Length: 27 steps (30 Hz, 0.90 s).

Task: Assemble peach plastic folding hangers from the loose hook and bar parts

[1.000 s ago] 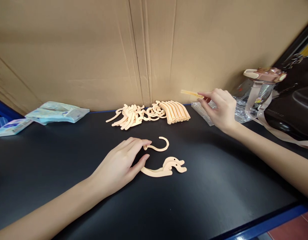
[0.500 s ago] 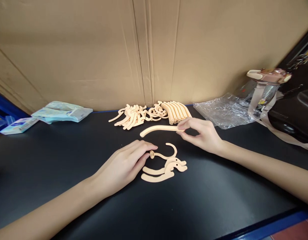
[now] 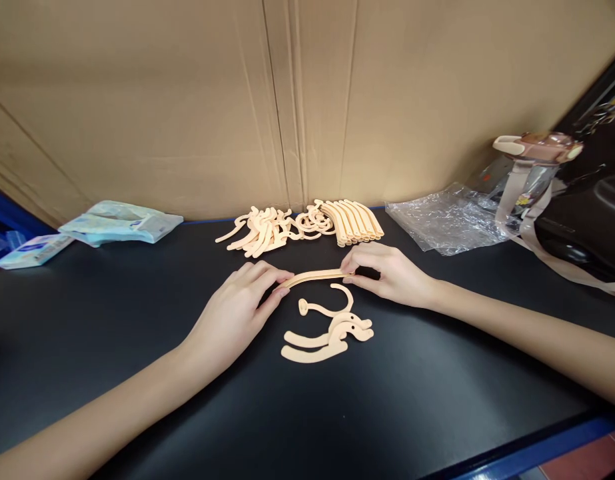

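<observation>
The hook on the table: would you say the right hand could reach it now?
Probably yes: nothing covers the rounded end of the hook near the right hand, though that hand would likely have to release the curved strip.

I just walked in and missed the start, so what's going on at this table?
A person is holding a pale curved strip between their two hands, the left hand at one end and the right hand at the other. Nearer the person, a hook-shaped piece and two flat pieces lie on the black table. Farther back are a jumbled pile and a neat row of curved strips.
</observation>
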{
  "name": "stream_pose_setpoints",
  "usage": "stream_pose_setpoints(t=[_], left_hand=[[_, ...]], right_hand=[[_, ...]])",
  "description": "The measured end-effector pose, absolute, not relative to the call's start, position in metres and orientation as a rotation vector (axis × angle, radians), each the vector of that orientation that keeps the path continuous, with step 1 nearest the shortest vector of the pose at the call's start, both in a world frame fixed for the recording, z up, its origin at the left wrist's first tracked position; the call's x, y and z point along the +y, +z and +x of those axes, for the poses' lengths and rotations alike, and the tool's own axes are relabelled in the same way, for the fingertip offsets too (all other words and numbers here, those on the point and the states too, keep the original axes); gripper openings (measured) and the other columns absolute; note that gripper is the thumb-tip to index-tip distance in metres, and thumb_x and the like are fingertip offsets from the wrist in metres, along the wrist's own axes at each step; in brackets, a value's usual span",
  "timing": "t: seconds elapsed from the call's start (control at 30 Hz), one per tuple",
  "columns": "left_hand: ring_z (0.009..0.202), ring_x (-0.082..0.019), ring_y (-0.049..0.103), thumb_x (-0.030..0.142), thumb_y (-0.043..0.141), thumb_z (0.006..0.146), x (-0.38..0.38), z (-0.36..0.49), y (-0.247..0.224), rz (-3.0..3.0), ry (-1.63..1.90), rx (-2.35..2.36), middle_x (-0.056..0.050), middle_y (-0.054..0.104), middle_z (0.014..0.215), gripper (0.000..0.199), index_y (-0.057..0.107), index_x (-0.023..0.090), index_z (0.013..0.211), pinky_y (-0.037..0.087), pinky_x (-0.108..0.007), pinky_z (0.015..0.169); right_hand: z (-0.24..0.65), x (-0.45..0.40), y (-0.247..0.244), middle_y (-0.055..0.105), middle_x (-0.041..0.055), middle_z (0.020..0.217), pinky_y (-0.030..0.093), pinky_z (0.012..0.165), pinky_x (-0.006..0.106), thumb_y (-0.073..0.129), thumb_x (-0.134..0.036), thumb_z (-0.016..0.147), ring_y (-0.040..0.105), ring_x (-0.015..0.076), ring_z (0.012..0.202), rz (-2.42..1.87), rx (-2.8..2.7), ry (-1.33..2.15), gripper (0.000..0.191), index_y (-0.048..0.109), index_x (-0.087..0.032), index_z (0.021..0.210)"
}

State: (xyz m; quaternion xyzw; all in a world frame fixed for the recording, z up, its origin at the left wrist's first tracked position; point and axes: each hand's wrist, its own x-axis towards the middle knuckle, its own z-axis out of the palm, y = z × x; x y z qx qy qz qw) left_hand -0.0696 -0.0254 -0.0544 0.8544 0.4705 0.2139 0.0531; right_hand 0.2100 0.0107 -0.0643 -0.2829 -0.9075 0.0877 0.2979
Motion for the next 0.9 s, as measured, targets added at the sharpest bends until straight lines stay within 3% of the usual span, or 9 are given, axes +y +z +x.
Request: stream_pose_setpoints(t=[0.2, 0.47, 0.67, 0.9], left_hand=[[0.094, -0.022, 0.063, 0.045, 0.039, 0.101, -0.025, -0.069, -0.054, 2.525, 0.646, 1.416, -0.003, 0.067, 0.104, 0.034, 0.065, 0.024, 0.105, 0.049, -0.037, 0.086], [0.071, -0.015, 0.060, 0.046, 0.040, 0.099, -0.022, -0.071, -0.050, 2.489, 0.613, 1.399, -0.001, 0.067, 0.100, 0.034, 0.066, 0.025, 0.106, 0.049, -0.031, 0.071], [0.081, -0.017, 0.062, 0.044, 0.037, 0.101, -0.024, -0.071, -0.051, 2.537, 0.579, 1.390, -0.001, 0.066, 0.105, 0.034, 0.064, 0.026, 0.108, 0.048, -0.031, 0.077], [0.086, -0.018, 0.063, 0.043, 0.032, 0.103, -0.025, -0.070, -0.050, 2.629, 0.551, 1.373, -0.002, 0.066, 0.109, 0.036, 0.063, 0.025, 0.110, 0.048, -0.033, 0.081]], right_hand=[[0.208, 0.010, -0.063, 0.068, 0.0041, 0.093, 0.050, 0.078, 0.035, 0.056, -0.017, 0.091, 0.063, 0.0191, 0.085, -0.782, -2.440, 0.249, 0.008, 0.055, -0.022, 0.085], [0.210, 0.010, -0.061, 0.069, 0.0034, 0.091, 0.050, 0.081, 0.036, 0.056, -0.022, 0.093, 0.064, 0.0187, 0.086, -0.748, -2.413, 0.266, 0.007, 0.061, -0.022, 0.089], [0.244, 0.040, -0.047, 0.072, 0.0048, 0.088, 0.051, 0.074, 0.037, 0.054, -0.028, 0.092, 0.066, 0.0220, 0.081, -1.176, -1.972, 0.027, 0.014, 0.066, -0.021, 0.087], [0.284, 0.074, -0.054, 0.068, 0.0106, 0.102, 0.049, 0.083, 0.047, 0.045, -0.036, 0.096, 0.062, 0.0294, 0.094, -1.249, -2.257, -0.302, 0.031, 0.073, -0.022, 0.095]])
